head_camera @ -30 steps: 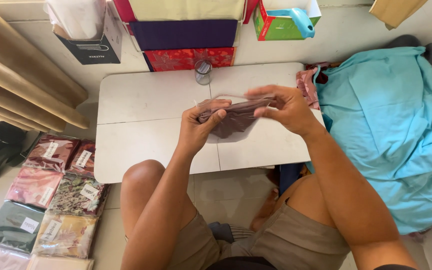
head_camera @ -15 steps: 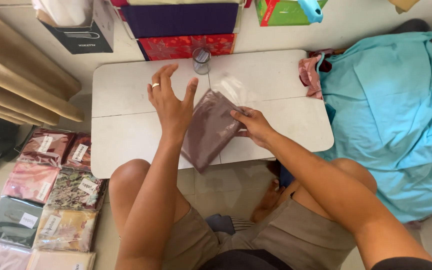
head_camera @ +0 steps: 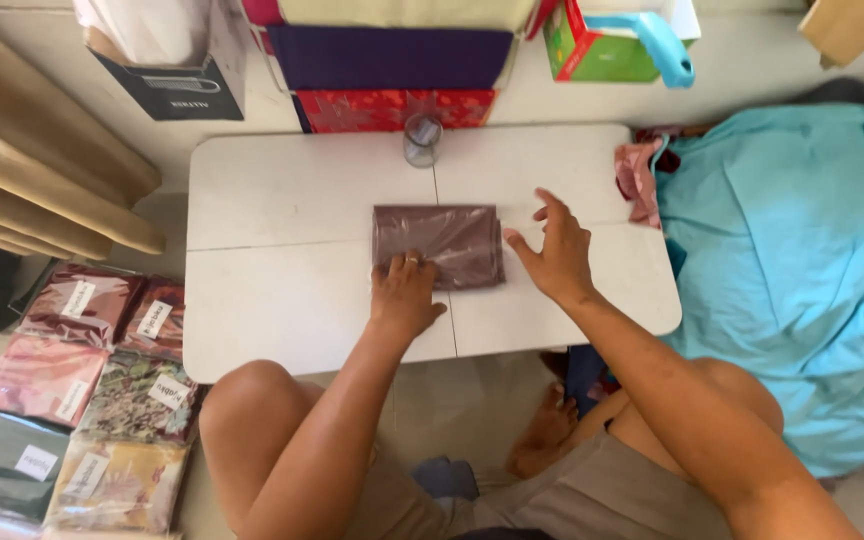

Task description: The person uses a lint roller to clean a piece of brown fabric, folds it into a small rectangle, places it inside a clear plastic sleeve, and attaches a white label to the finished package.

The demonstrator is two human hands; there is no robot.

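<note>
Centrally on the white folding table (head_camera: 282, 210) lies a bagged maroon cloth (head_camera: 439, 243); the left hand (head_camera: 404, 296) presses its near edge flat, while the right hand (head_camera: 555, 255) hovers beside it, fingers spread.

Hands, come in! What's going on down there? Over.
Left hand flat on brown plastic-wrapped folded cloth packet. Right hand open beside it. Small glass jar behind, apart.
</note>
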